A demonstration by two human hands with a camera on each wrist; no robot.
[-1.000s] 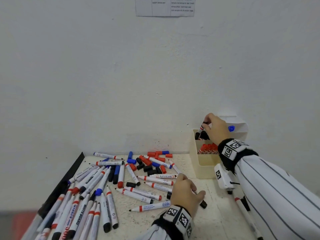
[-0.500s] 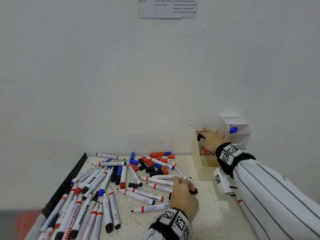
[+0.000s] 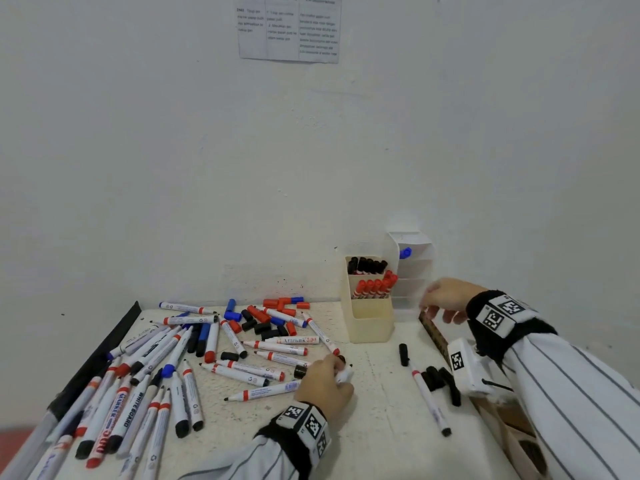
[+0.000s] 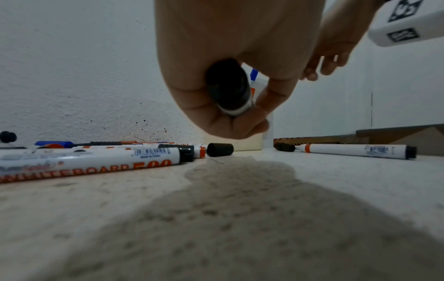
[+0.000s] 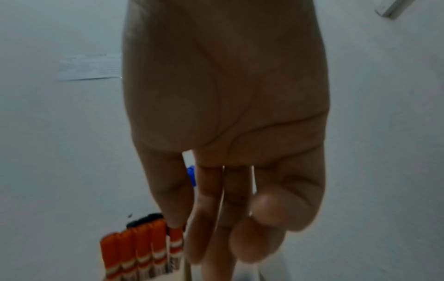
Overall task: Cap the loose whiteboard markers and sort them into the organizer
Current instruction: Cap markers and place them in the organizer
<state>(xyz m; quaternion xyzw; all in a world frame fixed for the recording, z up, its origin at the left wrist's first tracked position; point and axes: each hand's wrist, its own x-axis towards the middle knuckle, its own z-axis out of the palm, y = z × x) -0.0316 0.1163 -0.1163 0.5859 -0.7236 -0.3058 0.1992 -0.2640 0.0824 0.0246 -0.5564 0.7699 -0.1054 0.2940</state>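
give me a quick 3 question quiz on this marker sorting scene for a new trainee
1. True or false: the right hand is holding a marker.
2. Which cap colour fills the rear compartment of the cream organizer? A) blue B) black C) red
3. Fill in: the left hand grips a ____.

Key
1. False. Its fingers are relaxed and empty, beside the organizer.
2. B. Black-capped markers stand at the back, red-capped markers in front of them.
3. Marker. The left wrist view shows the held marker inside the curled fingers, its black end toward the camera.
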